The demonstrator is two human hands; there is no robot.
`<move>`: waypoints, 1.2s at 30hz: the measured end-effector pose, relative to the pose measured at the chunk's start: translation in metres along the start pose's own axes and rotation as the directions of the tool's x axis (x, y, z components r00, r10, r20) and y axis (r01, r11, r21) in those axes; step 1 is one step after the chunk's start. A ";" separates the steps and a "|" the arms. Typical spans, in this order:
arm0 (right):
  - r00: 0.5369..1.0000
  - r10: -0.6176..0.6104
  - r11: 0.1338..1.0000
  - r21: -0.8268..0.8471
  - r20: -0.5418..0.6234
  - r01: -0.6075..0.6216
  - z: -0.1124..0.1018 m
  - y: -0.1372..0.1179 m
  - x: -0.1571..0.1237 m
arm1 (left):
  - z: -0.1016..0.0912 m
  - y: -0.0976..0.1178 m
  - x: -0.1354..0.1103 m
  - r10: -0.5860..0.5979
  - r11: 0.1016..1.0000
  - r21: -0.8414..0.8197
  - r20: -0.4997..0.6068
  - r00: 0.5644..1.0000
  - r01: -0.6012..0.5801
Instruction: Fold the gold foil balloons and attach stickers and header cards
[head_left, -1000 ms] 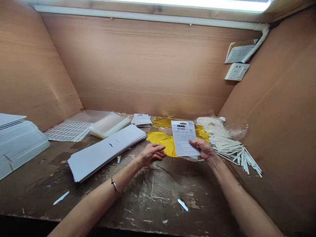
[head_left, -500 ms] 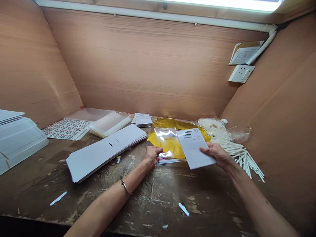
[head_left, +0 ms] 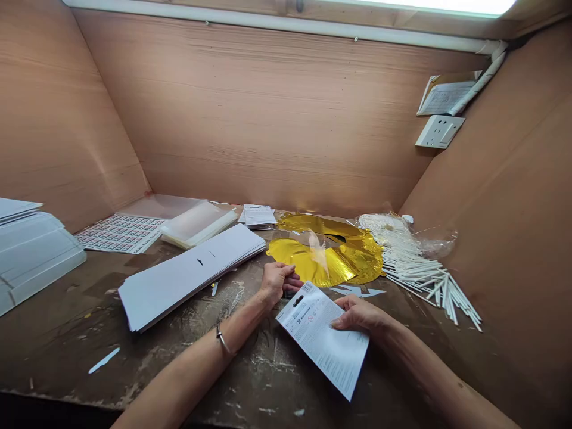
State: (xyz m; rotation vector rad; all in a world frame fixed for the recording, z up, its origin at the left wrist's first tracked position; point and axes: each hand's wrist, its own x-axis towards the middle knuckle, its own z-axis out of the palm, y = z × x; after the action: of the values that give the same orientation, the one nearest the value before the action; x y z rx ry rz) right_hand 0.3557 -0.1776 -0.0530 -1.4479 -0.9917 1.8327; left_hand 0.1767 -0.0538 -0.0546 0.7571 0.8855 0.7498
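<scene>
My right hand grips a printed white backing card by its right side, thumb on top. The card is tilted over the front of the table and has a dark hang hole near its upper left end. My left hand is closed in a pinch just beyond that end, at the near edge of gold foil pieces. A clear plastic bag shows only as a faint sheen over the foil, apparently from the left fingers; its outline is hard to make out.
Left of my hands lies a stack of long white cards. Behind it are clear sleeves, a sticker sheet and printed cards. White sticks are heaped at right; a clear plastic box stands far left.
My right hand has brought the card toward me and to the left, turning it. My left hand stays nearly in place, while the bag has tilted and become harder to see.
</scene>
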 end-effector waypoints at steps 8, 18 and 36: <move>0.984 -0.116 0.992 0.025 -0.137 0.121 -0.013 -0.002 0.005 | -0.011 0.003 -0.006 0.045 0.996 0.079 -0.056 0.997 -0.040; 0.903 -0.269 0.950 0.062 -0.334 0.306 0.008 -0.004 0.010 | -0.007 -0.004 -0.005 0.092 0.996 -0.011 -0.075 0.993 -0.093; 0.825 -0.413 0.851 0.160 -0.386 0.501 0.027 -0.014 0.025 | 0.001 0.008 0.009 0.141 0.953 -0.281 0.098 0.985 -0.109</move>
State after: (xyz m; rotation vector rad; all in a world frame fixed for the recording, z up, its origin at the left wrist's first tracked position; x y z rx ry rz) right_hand 0.3235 -0.1546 -0.0509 -1.1811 -0.8071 1.2507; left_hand 0.1794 -0.0426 -0.0506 0.6060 0.6145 0.9104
